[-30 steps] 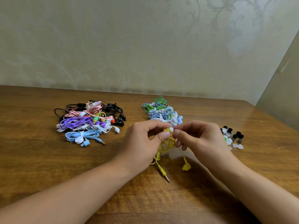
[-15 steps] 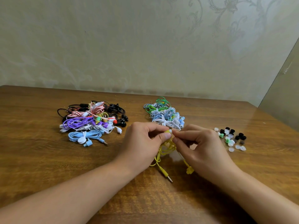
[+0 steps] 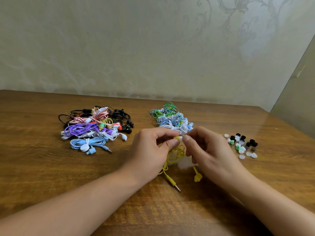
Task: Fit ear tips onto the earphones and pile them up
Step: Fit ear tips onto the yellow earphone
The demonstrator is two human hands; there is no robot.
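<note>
1. The left hand (image 3: 150, 150) pinches a yellow earbud (image 3: 177, 138) between thumb and forefinger, nozzle turned toward the other hand, probably so it stays steady while a tip goes on
2. The right hand (image 3: 209, 150) meets it with fingers curled, pinching a pale ear tip (image 3: 181, 138) against the bud; whether the tip is fully seated I cannot tell
3. The yellow cable (image 3: 175, 155) hangs between and below both hands, its plug (image 3: 176, 187) on the table (image 3: 51, 167) nearer the person
4. Loose ear tips (image 3: 242, 145) lie just right of the right hand, within easy reach
5. One heap of earphones (image 3: 172, 119) lies just beyond the hands; a second heap (image 3: 93, 128) sits well left of the left hand. Which heap is the finished pile is unclear
</note>
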